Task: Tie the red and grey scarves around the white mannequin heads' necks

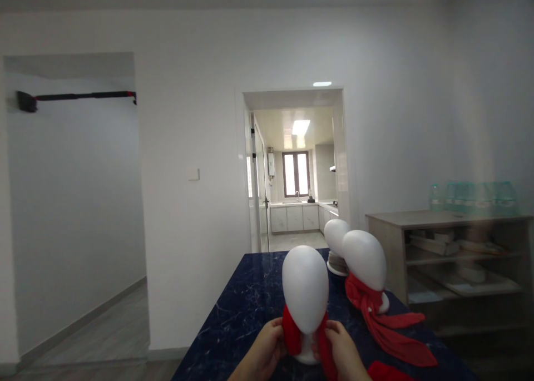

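Your left hand [262,352] and right hand [345,350] have their fingers closed on the red scarf [292,332] round the neck of the nearest dummy head [306,292], which stands at the front of the dark tabletop [246,303], with a second scarfed head [365,257] and a third head [335,235] just behind on the right.

Two bare hands meet at the neck of a white mannequin head [305,289] standing on a dark blue marbled table [246,303]. The left hand [265,350] pinches a red scarf [292,334] at the head's seven o'clock, and the right hand [344,350] grips the same cloth at five o'clock. At two o'clock stands a second mannequin head [365,258], its knotted red sash [387,325] trailing across the tabletop, with a third head [336,236] just behind. A wooden shelf unit [450,258] stands at three o'clock.
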`<state>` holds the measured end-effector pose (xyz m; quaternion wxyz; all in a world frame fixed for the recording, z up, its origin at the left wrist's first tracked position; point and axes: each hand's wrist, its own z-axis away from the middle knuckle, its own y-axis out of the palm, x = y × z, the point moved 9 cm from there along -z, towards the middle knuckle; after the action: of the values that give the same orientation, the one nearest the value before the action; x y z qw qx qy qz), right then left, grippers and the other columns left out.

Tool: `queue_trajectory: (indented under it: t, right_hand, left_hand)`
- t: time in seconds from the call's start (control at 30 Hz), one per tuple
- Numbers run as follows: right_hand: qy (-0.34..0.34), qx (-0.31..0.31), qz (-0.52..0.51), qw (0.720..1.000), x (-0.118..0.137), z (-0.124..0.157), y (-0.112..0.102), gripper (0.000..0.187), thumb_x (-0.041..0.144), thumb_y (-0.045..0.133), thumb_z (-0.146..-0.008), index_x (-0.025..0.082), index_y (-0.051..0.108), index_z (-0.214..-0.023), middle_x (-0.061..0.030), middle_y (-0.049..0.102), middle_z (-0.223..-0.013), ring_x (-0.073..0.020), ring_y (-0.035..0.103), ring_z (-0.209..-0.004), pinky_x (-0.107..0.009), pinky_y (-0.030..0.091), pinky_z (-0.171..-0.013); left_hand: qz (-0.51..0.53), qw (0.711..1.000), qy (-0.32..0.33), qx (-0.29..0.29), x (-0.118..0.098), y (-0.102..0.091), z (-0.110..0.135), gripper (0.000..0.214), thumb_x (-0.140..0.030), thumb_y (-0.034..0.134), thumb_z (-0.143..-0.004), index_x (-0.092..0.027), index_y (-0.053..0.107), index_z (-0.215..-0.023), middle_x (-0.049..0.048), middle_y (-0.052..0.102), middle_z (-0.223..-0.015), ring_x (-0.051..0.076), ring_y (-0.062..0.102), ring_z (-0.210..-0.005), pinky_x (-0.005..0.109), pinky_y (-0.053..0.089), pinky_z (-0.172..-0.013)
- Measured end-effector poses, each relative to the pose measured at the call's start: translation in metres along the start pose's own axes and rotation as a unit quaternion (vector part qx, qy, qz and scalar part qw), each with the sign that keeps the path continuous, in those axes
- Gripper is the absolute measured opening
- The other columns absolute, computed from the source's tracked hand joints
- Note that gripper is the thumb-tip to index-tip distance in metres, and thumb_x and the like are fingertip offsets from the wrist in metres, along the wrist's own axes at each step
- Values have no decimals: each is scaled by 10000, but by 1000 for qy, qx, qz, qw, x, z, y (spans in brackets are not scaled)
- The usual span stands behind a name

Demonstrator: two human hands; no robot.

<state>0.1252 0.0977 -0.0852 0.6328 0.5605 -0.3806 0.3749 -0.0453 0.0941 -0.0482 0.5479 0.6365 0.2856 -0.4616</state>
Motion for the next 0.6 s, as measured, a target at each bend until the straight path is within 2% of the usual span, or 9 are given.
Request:
queue_trajectory:
  t: [0.1, 0.23, 0.3, 0.43, 0.6]
  right_hand:
    - [-2, -19, -35, 999, -5, -1, -1, 557, 549, 740, -607, 283, 458, -1006, 45, 683, -596, -227, 678, -524, -318, 473, -511]
    - [-39, -59, -21, 997, -9, -2, -4, 615, 653, 794, -593, 291, 414, -914, 68, 647, -575, -204, 647, -496, -308, 468, -506]
    - [-58, -62, -4, 996, -9, -2, -2, 605, 695, 789, -602, 287, 412, -843, 64, 625, -552, -199, 638, -507, -304, 469, -510]
    - [-82, -55, 41, 994, -4, 2, 3, 545, 707, 777, -616, 268, 472, -723, 35, 615, -542, -210, 644, -586, -307, 486, -555]
    - [-99, -59, 81, 990, 7, 8, 3, 476, 666, 786, -600, 232, 635, -720, -11, 681, -614, -254, 679, -721, -336, 524, -685]
  left_hand:
    - [-42, 999, 2, 2, 4, 3, -4, 270, -167, 745, -719, -116, 768, -983, 126, 802, -866, 192, 717, -648, 301, 559, -661]
    - [-106, 993, 20, -40, 9, -6, -17, 315, -171, 824, -639, -134, 783, -949, 115, 797, -792, 179, 652, -516, 299, 513, -525]
    - [-138, 989, 40, -31, 7, -5, -23, 344, -163, 860, -604, -141, 798, -942, 139, 809, -831, 228, 697, -589, 349, 556, -590]
    - [-194, 978, 78, -20, -6, 0, -25, 350, -200, 902, -577, -99, 816, -900, 157, 812, -850, 314, 757, -789, 437, 589, -827]
    - [-216, 973, 81, -26, -15, 8, -17, 347, -206, 885, -602, -79, 817, -918, 148, 811, -814, 326, 757, -795, 456, 588, -842]
